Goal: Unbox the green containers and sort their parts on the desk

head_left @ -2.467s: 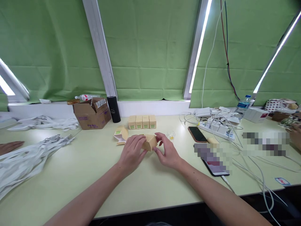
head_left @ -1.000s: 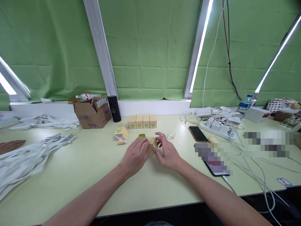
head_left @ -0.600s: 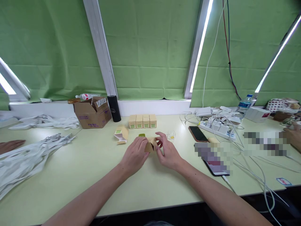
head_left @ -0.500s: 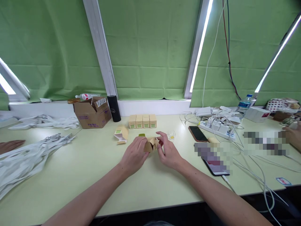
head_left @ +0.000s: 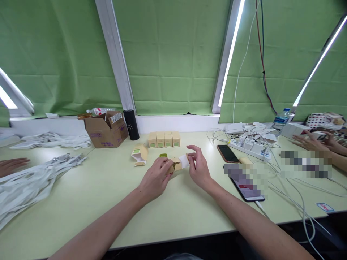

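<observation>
A small tan cardboard box [head_left: 177, 167] is opened at one end, gripped in the left hand [head_left: 155, 178]; the right hand [head_left: 199, 168] pinches a thin white piece [head_left: 184, 161] beside it. Beyond the hands, four similar boxes [head_left: 160, 137] look closed; another opened box [head_left: 142, 150] lies beyond the left hand.

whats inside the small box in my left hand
A small dark, greenish patch shows at the open end of the box, too small to identify. The rest of the inside is hidden by its walls and the left hand.
</observation>
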Demonstrator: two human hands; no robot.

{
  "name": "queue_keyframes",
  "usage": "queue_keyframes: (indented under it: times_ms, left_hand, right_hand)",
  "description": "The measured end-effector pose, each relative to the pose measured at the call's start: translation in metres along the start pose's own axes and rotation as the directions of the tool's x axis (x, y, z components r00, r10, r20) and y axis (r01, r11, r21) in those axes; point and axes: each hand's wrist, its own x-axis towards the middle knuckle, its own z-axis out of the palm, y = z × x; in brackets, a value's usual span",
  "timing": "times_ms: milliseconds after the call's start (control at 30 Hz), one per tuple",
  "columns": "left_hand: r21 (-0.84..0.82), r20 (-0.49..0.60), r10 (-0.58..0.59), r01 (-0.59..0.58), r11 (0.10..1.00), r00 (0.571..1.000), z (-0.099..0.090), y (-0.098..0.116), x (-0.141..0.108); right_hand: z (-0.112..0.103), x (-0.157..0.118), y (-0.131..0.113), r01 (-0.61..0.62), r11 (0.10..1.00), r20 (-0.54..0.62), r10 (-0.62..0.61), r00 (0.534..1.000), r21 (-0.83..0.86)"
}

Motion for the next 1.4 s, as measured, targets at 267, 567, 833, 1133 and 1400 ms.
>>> queue_keyframes:
  times_ms: [267, 567, 833, 1133, 1400]
  left_hand:
    - [-0.008, -0.013, -0.026, 0.026, 1.000, 1.000, 0.000, 0.002, 0.000]
    - [-0.018, -0.034, -0.027, 0.026, 0.999, 0.999, 0.001, 0.001, -0.001]
    - [0.023, -0.056, -0.016, 0.017, 1.000, 0.998, 0.002, -0.001, -0.002]
    - [0.070, -0.087, 0.006, 0.000, 0.998, 0.996, 0.003, -0.003, -0.002]
    - [0.217, -0.061, 0.109, -0.093, 0.972, 0.992, 0.004, -0.003, -0.003]
  right_hand:
    - [-0.007, -0.002, -0.006, 0.354, 0.935, -0.049, -0.355, 0.934, -0.025]
    - [-0.002, -0.005, -0.012, 0.502, 0.858, 0.149, -0.486, 0.861, -0.106]
    - [-0.003, -0.003, -0.007, 0.390, 0.892, 0.162, -0.360, 0.919, -0.231]
    - [0.002, -0.004, -0.005, 0.230, 0.966, 0.149, -0.212, 0.966, -0.115]
    - [0.011, -0.004, -0.008, -0.040, 0.995, 0.177, 0.056, 0.983, -0.092]
